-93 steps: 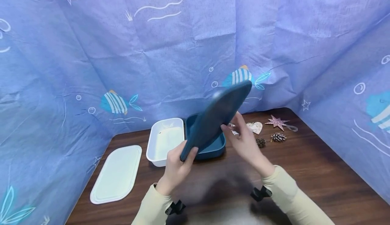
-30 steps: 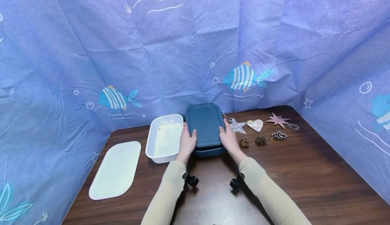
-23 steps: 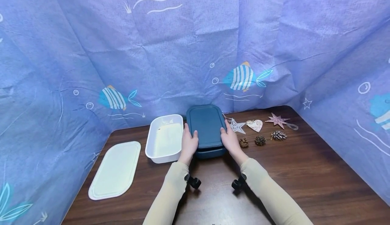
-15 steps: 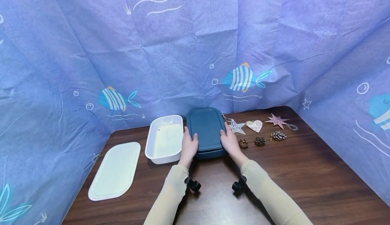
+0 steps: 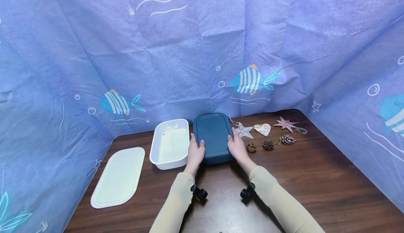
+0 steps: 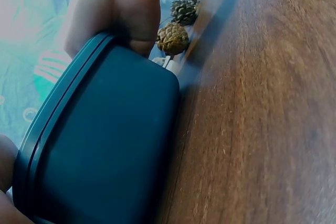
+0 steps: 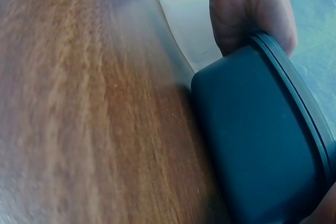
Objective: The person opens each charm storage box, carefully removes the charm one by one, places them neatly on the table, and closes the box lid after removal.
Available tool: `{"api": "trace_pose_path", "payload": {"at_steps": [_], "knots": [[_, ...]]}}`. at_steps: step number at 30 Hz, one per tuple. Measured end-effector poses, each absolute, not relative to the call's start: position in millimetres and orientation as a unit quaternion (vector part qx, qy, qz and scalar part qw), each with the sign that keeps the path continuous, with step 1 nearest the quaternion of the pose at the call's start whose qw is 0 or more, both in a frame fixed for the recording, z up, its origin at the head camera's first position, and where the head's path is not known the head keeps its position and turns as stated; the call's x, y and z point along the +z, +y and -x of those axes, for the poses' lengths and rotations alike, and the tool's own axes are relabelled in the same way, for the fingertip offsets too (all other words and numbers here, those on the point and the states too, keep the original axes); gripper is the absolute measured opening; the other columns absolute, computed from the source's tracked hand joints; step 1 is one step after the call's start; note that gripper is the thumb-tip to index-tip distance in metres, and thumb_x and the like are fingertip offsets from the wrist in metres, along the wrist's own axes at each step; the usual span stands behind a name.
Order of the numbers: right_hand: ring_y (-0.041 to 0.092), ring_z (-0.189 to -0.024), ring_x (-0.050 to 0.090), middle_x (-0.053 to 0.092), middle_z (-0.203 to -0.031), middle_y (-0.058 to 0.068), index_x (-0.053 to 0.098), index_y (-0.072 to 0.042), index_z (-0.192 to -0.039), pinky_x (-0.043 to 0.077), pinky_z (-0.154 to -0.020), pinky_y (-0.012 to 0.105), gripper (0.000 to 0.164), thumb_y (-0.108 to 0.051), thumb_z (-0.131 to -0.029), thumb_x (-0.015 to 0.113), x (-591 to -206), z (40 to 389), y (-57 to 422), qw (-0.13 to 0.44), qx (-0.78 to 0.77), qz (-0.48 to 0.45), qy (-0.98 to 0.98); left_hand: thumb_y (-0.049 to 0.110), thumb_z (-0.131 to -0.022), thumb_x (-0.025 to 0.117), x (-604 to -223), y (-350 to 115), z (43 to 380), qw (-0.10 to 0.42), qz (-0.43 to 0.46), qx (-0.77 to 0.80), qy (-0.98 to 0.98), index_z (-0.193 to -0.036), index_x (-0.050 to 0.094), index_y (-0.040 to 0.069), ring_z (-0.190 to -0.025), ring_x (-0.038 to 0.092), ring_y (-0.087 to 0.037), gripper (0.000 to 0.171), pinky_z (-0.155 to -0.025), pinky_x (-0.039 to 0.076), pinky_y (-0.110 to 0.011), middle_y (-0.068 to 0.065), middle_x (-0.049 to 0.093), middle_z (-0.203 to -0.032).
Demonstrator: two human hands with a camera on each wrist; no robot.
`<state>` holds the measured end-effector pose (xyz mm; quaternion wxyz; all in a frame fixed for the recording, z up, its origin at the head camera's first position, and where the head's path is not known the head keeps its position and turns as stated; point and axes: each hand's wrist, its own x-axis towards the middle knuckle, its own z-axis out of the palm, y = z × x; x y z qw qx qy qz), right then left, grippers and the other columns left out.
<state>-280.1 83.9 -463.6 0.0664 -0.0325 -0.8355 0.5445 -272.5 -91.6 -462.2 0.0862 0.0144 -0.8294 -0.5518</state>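
Note:
A dark blue rectangular food container [image 5: 217, 158] stands on the table with its matching lid [image 5: 212, 133] lying flat on top. My left hand [image 5: 195, 152] grips its left side, thumb on the lid's edge and fingers along the wall. On the opposite side my right hand [image 5: 237, 146] holds it the same way. The left wrist view shows the container's near wall [image 6: 110, 135] with the lid's rim against it. From the right wrist, the lid's rim [image 7: 294, 98] appears to follow the wall closely. The fingertips under the far sides are hidden.
Left of the container is an open white container [image 5: 170, 143], with a white lid [image 5: 118, 177] lying farther left. To the right lie a silver star [image 5: 243, 130], a heart ornament [image 5: 262, 129], a pink glitter star [image 5: 285, 124] and pine cones [image 5: 268, 145]. A patterned curtain [image 5: 202, 50] hangs behind.
The blue lid, earlier tilted in the air between both hands, came down onto the blue container. The gap along its front edge has narrowed since, and both hands stayed at the sides.

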Motion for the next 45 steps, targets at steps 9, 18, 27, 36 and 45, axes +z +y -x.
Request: {"api": "trace_pose_path", "payload": {"at_steps": [9,18,27,36,45], "knots": [[0.037,-0.150,0.021,0.024,-0.162,0.025,0.022,0.004,-0.158,0.017,-0.123,0.049,0.057,-0.015,-0.107,0.040,-469.6,277.4,85.6,0.062,0.538,0.022,-0.840,0.013,-0.105,0.050,-463.0,-93.9,268.4,0.083,-0.008,-0.550,-0.831,-0.156,0.017,-0.011,-0.149,0.021,-0.040,0.065,-0.122,0.019,-0.051,-0.030,0.022,-0.161],[0.042,-0.148,0.023,0.027,-0.160,0.027,0.026,0.004,-0.157,0.019,-0.121,0.053,0.056,-0.014,-0.106,0.040,-462.6,281.6,86.5,0.078,0.527,0.014,-0.846,0.013,-0.105,0.051,-458.1,-93.0,271.7,0.092,-0.010,-0.552,-0.829,-0.156,0.019,-0.011,-0.149,0.022,-0.041,0.064,-0.121,0.020,-0.051,-0.030,0.023,-0.160],[0.042,-0.149,0.023,0.027,-0.160,0.028,0.027,0.006,-0.156,0.019,-0.122,0.052,0.055,-0.014,-0.106,0.040,-468.2,281.1,85.9,0.083,0.528,0.015,-0.845,0.013,-0.105,0.052,-464.2,-91.6,270.9,0.102,-0.009,-0.523,-0.846,-0.155,0.019,-0.012,-0.146,0.028,-0.043,0.065,-0.120,0.024,-0.052,-0.034,0.029,-0.156],[0.042,-0.149,0.022,0.026,-0.160,0.028,0.025,0.007,-0.156,0.018,-0.122,0.052,0.055,-0.014,-0.107,0.039,-470.3,281.8,88.8,0.075,0.508,0.007,-0.858,0.011,-0.105,0.050,-462.5,-90.3,272.4,0.101,0.022,-0.482,-0.870,-0.153,0.021,-0.015,-0.149,0.022,-0.043,0.062,-0.121,0.021,-0.051,-0.034,0.022,-0.159],[0.040,-0.151,0.019,0.022,-0.163,0.025,0.030,0.007,-0.154,0.019,-0.121,0.053,0.063,-0.017,-0.102,0.053,-458.3,297.2,91.5,0.099,0.392,-0.072,-0.912,0.015,-0.102,0.055,-449.6,-90.9,290.0,0.116,0.104,-0.318,-0.935,-0.149,0.037,-0.013,-0.149,0.022,-0.044,0.057,-0.121,0.022,-0.052,-0.033,0.028,-0.157]]}}
